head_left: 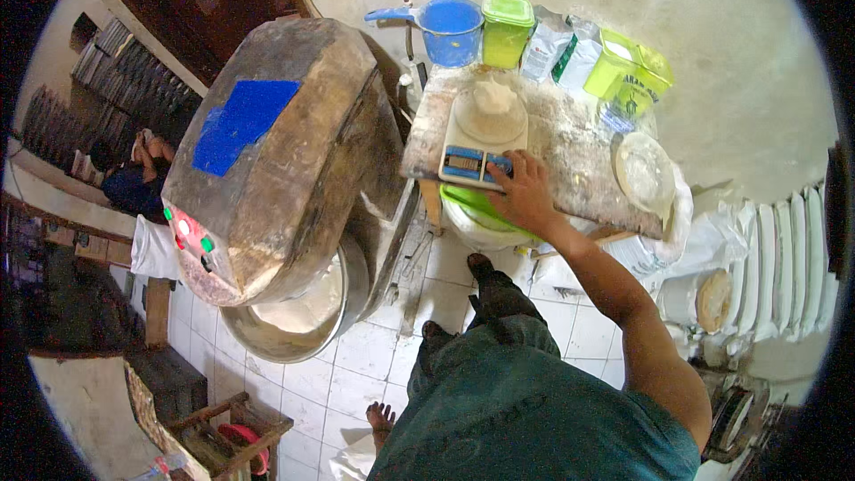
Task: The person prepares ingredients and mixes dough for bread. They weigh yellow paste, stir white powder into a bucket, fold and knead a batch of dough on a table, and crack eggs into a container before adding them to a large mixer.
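Note:
On the worn wooden table [570, 147] stands a white kitchen scale [451, 139] with a blue front panel. A mound of pale powder [495, 98] rests on its round top. My right hand [525, 194] reaches to the scale's front, a fingertip touching the panel beside the display. Its fingers are stretched out and it grips nothing. Low beside my body, my left hand [381, 417] hangs with fingers apart, holding nothing that I can see. A bright green-rimmed tub [481, 207] sits just below the table's front edge, partly hidden by my right hand.
Left stands a large mixer [329, 125] over a metal bowl [354, 281] of flour. A blue dipper [451, 31], a green lidded container [507, 31] and packets [545, 46] line the table's back. A clear lid or dish [643, 174] lies right. Another person [134, 183] sits far left.

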A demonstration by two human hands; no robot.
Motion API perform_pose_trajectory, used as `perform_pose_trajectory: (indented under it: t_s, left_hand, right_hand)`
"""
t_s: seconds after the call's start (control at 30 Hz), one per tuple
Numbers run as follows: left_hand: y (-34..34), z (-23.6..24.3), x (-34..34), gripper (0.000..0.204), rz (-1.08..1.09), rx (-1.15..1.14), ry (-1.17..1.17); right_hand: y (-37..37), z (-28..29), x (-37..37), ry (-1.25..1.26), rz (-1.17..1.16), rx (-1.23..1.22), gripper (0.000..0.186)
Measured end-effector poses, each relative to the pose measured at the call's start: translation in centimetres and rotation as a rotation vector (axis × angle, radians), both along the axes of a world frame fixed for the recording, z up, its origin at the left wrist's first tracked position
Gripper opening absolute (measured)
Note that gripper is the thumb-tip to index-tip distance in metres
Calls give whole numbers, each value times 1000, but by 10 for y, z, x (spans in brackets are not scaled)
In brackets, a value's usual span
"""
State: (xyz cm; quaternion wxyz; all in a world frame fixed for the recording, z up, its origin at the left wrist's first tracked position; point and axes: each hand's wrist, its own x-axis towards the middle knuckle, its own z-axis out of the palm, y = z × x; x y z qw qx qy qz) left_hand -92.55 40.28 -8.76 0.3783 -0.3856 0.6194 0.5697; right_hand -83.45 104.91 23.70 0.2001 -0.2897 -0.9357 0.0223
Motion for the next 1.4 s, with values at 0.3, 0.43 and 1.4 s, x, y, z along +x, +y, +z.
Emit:
perform_pose_trajectory:
  t_s: [0.3,0.43,1.4]
  left_hand:
    - [228,128,61,48,82,60,322]
    - [250,133,134,41,-145,-1,619]
    - [215,113,648,34,1685,-86,-46]
  right_hand:
    - [-63,-2,-28,514,384,-814,33]
    - [-87,-64,-42,6,863,-1182,29]
    - [-629,-109,141,-750,1863,-924,41]
